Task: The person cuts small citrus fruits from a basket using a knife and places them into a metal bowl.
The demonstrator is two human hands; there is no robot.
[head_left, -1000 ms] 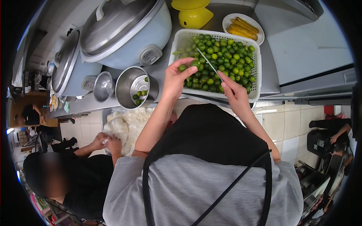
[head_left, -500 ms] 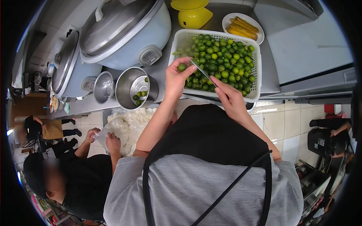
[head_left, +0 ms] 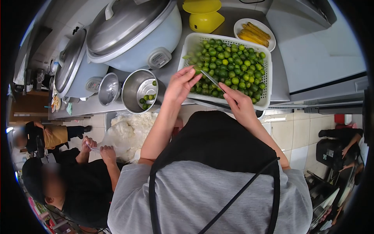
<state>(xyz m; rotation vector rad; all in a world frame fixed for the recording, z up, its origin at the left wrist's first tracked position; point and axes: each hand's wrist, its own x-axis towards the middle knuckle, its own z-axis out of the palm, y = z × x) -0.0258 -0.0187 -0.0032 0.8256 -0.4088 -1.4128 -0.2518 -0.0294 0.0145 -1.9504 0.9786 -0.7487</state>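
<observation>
Over the near left part of a white perforated basket (head_left: 268, 78), my left hand (head_left: 180, 86) pinches a small green lime (head_left: 198, 70) between thumb and fingers. My right hand (head_left: 239, 102) grips a knife (head_left: 210, 79), its blade pointing up and left with the tip beside that lime. Whether the blade touches the fruit I cannot tell. Many loose limes (head_left: 233, 62), mostly green and some yellowish, fill the basket below both hands. A steel pot (head_left: 125, 95) left of my left hand has several limes at its bottom.
A steel bowl (head_left: 109, 89) and two large rice cookers (head_left: 134, 45) stand left. Behind the basket are a yellow scale (head_left: 205, 22) and a white plate (head_left: 237, 27) of yellow-brown pieces. At lower left, a co-worker's hands (head_left: 107, 153) hold clear plastic near white rice (head_left: 134, 130).
My left hand has turned, its fingers now extended around the lime. The knife tip has shifted slightly right and down. The co-worker's hands have moved left and down.
</observation>
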